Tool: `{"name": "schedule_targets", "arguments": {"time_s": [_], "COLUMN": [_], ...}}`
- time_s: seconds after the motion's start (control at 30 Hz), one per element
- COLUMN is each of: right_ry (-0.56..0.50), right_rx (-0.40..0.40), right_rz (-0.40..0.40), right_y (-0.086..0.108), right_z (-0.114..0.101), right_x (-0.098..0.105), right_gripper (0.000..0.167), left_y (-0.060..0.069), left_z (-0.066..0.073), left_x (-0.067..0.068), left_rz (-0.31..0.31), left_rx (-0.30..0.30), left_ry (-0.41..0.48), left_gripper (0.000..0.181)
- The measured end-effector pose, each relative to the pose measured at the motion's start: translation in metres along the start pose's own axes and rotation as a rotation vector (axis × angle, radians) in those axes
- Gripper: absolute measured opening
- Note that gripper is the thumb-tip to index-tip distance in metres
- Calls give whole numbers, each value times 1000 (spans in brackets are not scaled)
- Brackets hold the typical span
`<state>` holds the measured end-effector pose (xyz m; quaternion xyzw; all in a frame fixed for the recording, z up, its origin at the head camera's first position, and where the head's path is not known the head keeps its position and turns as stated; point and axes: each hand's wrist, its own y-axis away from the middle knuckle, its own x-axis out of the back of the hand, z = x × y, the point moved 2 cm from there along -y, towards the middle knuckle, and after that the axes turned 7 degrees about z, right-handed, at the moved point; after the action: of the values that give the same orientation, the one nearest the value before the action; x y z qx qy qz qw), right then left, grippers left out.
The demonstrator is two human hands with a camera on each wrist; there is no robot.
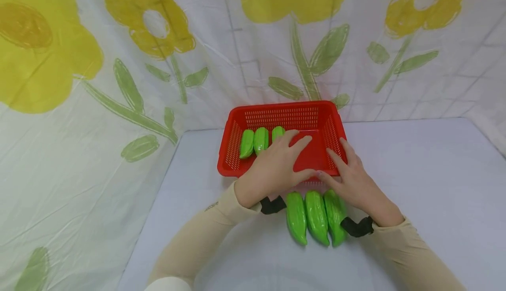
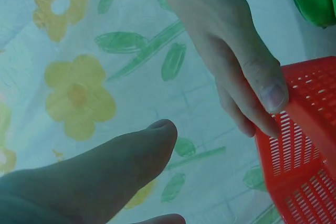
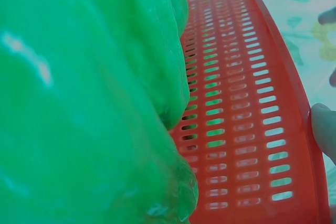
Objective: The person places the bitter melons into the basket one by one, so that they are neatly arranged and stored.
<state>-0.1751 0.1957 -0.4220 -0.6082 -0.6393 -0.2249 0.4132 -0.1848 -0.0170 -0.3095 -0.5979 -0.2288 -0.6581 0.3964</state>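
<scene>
A red perforated plastic basket (image 1: pixel 284 105) stands at the back of the table. Inside it on the left lie glossy green pepper-like pieces (image 1: pixel 247 143); three show, one partly behind my left hand (image 1: pixel 272 166). That hand reaches over the basket with spread fingers and holds nothing. My right hand (image 1: pixel 353 179) is at the basket's front right corner. Its thumb (image 3: pixel 324 129) touches the rim, and the other fingers extend over the right side. Three more green pepper-like pieces (image 1: pixel 316 218) lie side by side in front of the basket, below both hands.
A pale table (image 1: pixel 415 168) carries everything. Behind and to the left hangs a white cloth (image 1: pixel 221 62) printed with yellow flowers, close to the basket's back. Black wrist straps (image 1: pixel 272 204) sit near the front green pieces.
</scene>
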Motion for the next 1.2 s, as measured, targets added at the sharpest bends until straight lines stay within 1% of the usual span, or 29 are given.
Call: {"name": "schedule_targets", "arguments": {"time_s": [0.07,0.23,0.5,0.67,0.73,0.9,1.1,1.2], "right_ry": [0,3,4,8,10,10,13,14], "right_rx": [3,-2,-9,-4,-1,-5,-13,-10], "right_rz": [5,6,-9,1,5,6,-6,-5], "right_y": [0,0,-1,-1,-1,-1,-1,-1], "right_z": [0,0,0,0,1,0,-1,-1], "right_x": [0,0,0,0,0,0,1,1], "right_gripper": [86,86,87,87,86,86,87,87], "left_y": [7,23,44,58,61,66,72,74], "left_z": [1,4,10,15,16,16,14,13], "left_x": [-4,-13,-25,-37,-41,-51,-61,-66], "left_rz": [-5,-11,2,-28,-43,-47,-40,-42], "left_rx": [-1,-2,-20,-36,-38,-36,2,25], "left_ry": [18,29,31,34,44,56,35,51], "left_gripper": [79,80,74,75,74,70,68,68]}}
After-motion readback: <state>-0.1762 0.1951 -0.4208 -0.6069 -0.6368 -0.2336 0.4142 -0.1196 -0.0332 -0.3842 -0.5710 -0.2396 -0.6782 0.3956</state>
